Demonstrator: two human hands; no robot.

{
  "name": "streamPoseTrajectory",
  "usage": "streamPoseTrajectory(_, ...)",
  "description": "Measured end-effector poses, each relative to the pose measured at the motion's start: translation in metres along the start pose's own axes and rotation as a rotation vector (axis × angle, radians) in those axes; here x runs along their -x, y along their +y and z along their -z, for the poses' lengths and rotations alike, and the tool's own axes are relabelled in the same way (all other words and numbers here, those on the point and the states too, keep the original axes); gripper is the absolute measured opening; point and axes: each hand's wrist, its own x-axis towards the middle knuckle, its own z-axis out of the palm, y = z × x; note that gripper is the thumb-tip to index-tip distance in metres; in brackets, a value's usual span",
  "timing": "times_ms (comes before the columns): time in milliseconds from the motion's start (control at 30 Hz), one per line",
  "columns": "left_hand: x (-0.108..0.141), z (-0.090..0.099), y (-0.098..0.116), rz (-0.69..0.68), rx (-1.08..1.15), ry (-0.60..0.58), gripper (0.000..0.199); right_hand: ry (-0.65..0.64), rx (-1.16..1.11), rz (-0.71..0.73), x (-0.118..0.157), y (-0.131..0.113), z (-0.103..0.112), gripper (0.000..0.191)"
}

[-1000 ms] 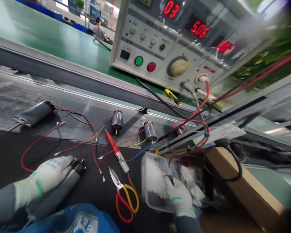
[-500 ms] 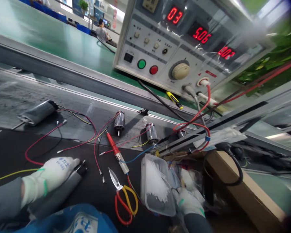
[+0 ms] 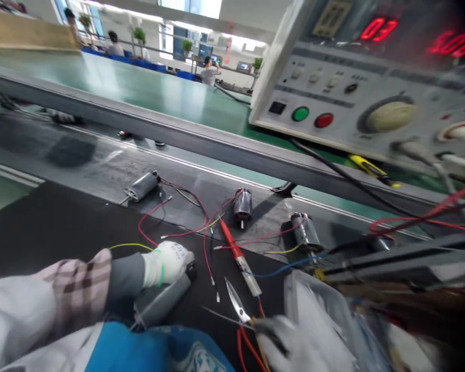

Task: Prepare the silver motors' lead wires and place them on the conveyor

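Note:
My left hand (image 3: 166, 264), in a white glove, grips a grey cylindrical motor (image 3: 158, 300) lying on the black mat (image 3: 62, 222), with a yellow wire running under the hand. My right hand (image 3: 279, 343) is blurred at the bottom edge and pinches a thin white cable tie (image 3: 227, 318). The tie crosses the blade of red-and-yellow-handled scissors (image 3: 236, 307), and the hand sits over their handles. Between my hands lies a red test probe (image 3: 236, 256). Farther up, several smaller motors with red and yellow leads rest on the grey belt, including one (image 3: 243, 206) near the probe.
A plastic tray of white cable ties (image 3: 318, 315) is blurred at the lower right. A benchtop tester with red digital readouts (image 3: 333, 88) stands behind a metal rail (image 3: 139, 121). A co-worker (image 3: 210, 74) sits at a green bench far beyond.
The view has swung left, shifting everything rightward. My right hand has left the tray and moved over the scissors with the cable tie. My left hand stays on the motor.

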Motion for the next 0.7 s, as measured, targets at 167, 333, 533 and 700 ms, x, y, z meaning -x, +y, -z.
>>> streamPoseTrajectory(167, 0.001, 0.001, 0.007, 0.030, -0.022, 0.011, 0.020, 0.050, 0.076, 0.176, -0.061, -0.101, -0.096, 0.022)
streamPoseTrajectory(333, 0.012, -0.016, 0.017, 0.121, -0.073, 0.112, 0.024, 0.105, -0.155, 0.080, -0.083, -0.107, -0.122, 0.019)
streamPoseTrajectory(533, 0.004, -0.027, 0.014, 0.181, 0.468, 0.361, 0.030, -0.099, -1.131, -0.290, -0.087, -0.088, -0.134, 0.031)
streamPoseTrajectory(700, -0.002, -0.024, 0.009, 0.109, 0.597, 0.391, 0.023, -0.130, -1.371, -0.390, -0.087, -0.085, -0.133, 0.041)
